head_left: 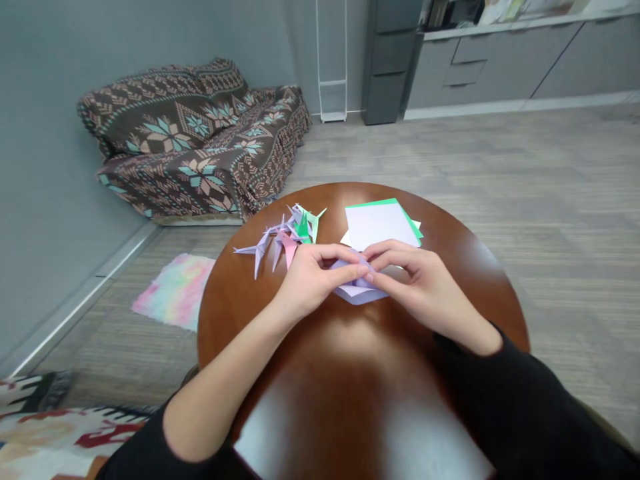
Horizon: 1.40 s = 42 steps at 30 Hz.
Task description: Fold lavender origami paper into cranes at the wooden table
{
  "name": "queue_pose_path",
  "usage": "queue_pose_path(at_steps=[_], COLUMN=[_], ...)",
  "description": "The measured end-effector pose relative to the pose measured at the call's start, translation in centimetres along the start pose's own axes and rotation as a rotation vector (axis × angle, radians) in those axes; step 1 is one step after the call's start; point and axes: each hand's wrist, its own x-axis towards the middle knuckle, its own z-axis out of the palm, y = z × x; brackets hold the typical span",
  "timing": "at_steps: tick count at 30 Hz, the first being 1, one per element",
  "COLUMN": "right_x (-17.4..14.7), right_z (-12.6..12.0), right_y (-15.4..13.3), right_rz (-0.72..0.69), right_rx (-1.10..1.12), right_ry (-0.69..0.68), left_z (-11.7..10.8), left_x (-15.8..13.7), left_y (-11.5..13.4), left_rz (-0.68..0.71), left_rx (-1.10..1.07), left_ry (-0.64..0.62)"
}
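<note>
A partly folded sheet of purple origami paper (359,294) is held between both hands above the wooden table (365,347). My left hand (320,272) pinches it from the left, thumb and forefinger near its middle. From the other side my right hand (417,275) grips the same paper, its thumb and fingertips almost meeting the left ones. The fingers cover much of the fold, so its exact shape is partly hidden. Just beyond my left hand lies a cluster of folded paper cranes (260,250) in purple, pink and green. Behind the hands rests a stack of square paper (383,225), white on top with green edges showing.
The round table's far edge curves behind the paper stack. A patterned sofa (200,143) stands at the back left, with a pastel fluffy mat (173,290) on the floor. Grey cabinets (505,63) line the far wall, beside a dark drawer unit (393,63).
</note>
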Motion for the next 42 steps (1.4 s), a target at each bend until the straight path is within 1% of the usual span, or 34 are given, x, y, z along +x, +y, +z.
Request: queue_pose_path(at_steps=[3,7,13,17,28,35,37,42], right_x=[-0.1,-0.2,-0.2,-0.2,-0.3,-0.4,-0.4,-0.4], right_z=[0.1,0.2,0.3,0.2,0.2,0.1,0.2,0.1], right_y=[0.0,0.0,0.1,0.0,0.2,0.1,0.1,0.4], right_rz=[0.034,0.089,0.175,0.218,0.235,0.218,0.213,0.212], right_rx=[0.034,0.100,0.212,0.241,0.235,0.212,0.216,0.196], right_ry=[0.021,0.036,0.047,0.027,-0.010,-0.071,-0.057,-0.013], left_z=[0.1,0.3,0.5,0.6,0.7,0.2,0.0,0.0], left_x=[0.0,0.0,0.0,0.0,0.0,0.2,0.2,0.2], left_y=[-0.2,-0.4,-0.8,-1.0,-1.1,-1.3,-1.3,-1.0], left_rz=[-0.037,-0.081,-0.087,-0.093,-0.114,-0.068,-0.061,-0.026], left_rx=[-0.037,-0.069,-0.116,-0.158,-0.128,-0.087,-0.077,-0.041], left_ry=[0.016,0.068,0.084,0.084,0.122,0.180,0.162,0.044])
